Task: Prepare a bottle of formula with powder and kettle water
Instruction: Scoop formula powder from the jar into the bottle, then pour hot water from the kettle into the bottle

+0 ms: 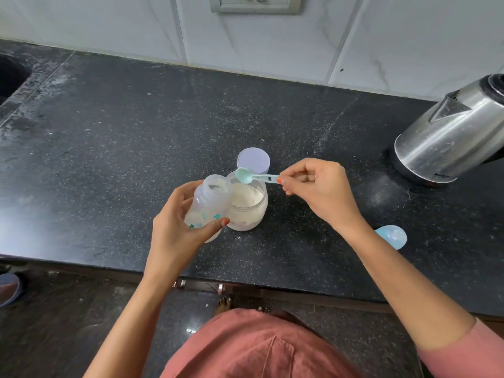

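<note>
My left hand [174, 227] grips a clear baby bottle [208, 203] with teal prints, open at the top, tilted against the powder jar; some white powder lies inside it. The open jar of white powder [246, 205] stands on the black counter [109, 137]. My right hand [313, 192] pinches the handle of a pale green scoop [245, 175], whose bowl hovers above the jar's far rim, close to the bottle's mouth. The jar's lilac lid [253, 159] lies just behind the jar. A steel kettle [450, 132] stands on its base at the far right.
A blue bottle cap with its teat [392, 237] lies on the counter right of my right forearm. A sink [11, 77] is at the far left. A wall socket [255, 4] sits on the tiled wall behind.
</note>
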A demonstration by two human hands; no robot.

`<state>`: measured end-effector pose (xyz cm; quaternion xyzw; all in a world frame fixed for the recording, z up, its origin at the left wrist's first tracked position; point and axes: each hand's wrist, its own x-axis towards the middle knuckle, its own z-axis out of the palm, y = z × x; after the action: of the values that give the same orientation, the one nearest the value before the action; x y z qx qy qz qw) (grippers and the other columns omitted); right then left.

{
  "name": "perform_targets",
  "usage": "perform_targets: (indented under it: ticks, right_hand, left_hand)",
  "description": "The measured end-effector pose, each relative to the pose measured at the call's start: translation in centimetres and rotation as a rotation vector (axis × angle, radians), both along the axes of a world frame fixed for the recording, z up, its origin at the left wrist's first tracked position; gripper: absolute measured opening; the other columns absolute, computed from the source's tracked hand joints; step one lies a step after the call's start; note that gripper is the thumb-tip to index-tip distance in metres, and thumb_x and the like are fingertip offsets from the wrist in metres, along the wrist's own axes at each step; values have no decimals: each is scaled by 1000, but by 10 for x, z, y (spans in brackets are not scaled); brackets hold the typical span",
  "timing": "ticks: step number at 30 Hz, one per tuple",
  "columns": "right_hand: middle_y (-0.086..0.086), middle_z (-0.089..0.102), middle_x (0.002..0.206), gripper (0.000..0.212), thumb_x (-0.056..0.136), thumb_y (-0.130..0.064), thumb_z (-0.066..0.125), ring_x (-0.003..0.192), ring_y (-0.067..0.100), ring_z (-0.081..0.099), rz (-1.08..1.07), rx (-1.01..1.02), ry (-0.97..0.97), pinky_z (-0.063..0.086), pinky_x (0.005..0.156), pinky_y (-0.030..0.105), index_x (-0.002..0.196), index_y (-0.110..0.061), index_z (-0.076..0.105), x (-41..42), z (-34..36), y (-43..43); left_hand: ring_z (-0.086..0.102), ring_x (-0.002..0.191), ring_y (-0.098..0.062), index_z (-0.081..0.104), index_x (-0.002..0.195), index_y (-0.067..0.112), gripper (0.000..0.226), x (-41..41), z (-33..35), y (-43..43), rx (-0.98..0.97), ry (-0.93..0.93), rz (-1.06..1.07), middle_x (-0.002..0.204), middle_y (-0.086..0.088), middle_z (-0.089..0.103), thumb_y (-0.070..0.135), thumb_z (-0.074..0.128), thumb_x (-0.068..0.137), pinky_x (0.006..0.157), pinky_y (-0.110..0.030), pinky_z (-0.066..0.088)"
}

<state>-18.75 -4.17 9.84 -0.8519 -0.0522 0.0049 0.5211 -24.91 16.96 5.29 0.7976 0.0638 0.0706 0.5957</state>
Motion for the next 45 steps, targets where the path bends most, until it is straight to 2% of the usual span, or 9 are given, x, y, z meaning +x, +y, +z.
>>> perform_targets:
  ticks: [5,8,10,15,22,29,34,39,45]
  right_hand:
    - [1,69,86,11,82,-11,65,73,7,59,172,-352,-178,48,73,21,88,-6,72,10,-7,20]
    - [5,67,94,14,85,-13,60,82,13,57,260,-463,-193,45,74,25,91,-5,69,13,-10,31]
    - [5,66,98,15,87,-14,58,91,16,56,317,-580,-212,41,74,24,92,-5,68,15,-14,36]
    - [9,61,105,18,88,-11,55,100,20,49,421,-711,-173,35,83,23,97,0,66,20,-19,41]
    - [6,59,111,24,88,-13,56,106,15,48,347,-562,-49,29,85,14,109,-7,66,15,-16,32]
    - [3,62,92,15,81,-2,63,77,8,53,73,-318,-104,41,73,11,93,-6,71,3,-20,14]
    - [-1,63,89,14,80,-4,65,74,7,55,-79,-252,-77,46,73,15,90,-10,72,-6,-25,-7]
    - [-4,63,85,14,77,-5,68,72,5,56,-210,-153,-58,47,72,16,88,-14,72,-9,-32,-41]
    - [-14,63,79,15,78,-8,68,68,-5,55,-383,-11,-61,44,67,8,82,-22,69,-5,-35,-100]
  left_hand:
    - [61,96,4,51,100,44,60,-5,-1,3,-77,-4,-36,102,34,61,34,79,49,80,-20,52]
    - [62,96,1,52,98,48,64,-5,-3,5,-95,-18,-55,104,28,63,37,90,47,79,-17,50]
    - [62,97,0,53,98,50,61,-4,-3,6,-104,-20,-72,103,27,64,43,83,45,78,-15,50]
    - [61,94,3,52,103,36,68,-2,-1,2,-95,-39,-148,99,32,63,26,90,48,75,-10,47]
    - [61,92,5,52,105,31,68,1,-1,-7,-132,-39,-253,97,32,64,21,90,49,77,-10,47]
    - [62,93,2,52,104,34,68,6,4,-18,-152,-51,-372,100,29,64,28,89,47,76,-11,46]
    - [62,103,-7,54,104,44,61,14,8,-35,-150,-74,-461,109,19,64,42,80,49,87,-27,49]
    - [61,102,-3,52,105,39,60,22,15,-66,-193,-83,-534,106,26,63,39,78,51,85,-16,46]
    - [61,104,-7,52,106,41,59,40,11,-115,-204,-102,-524,109,19,64,38,79,54,86,-23,49]
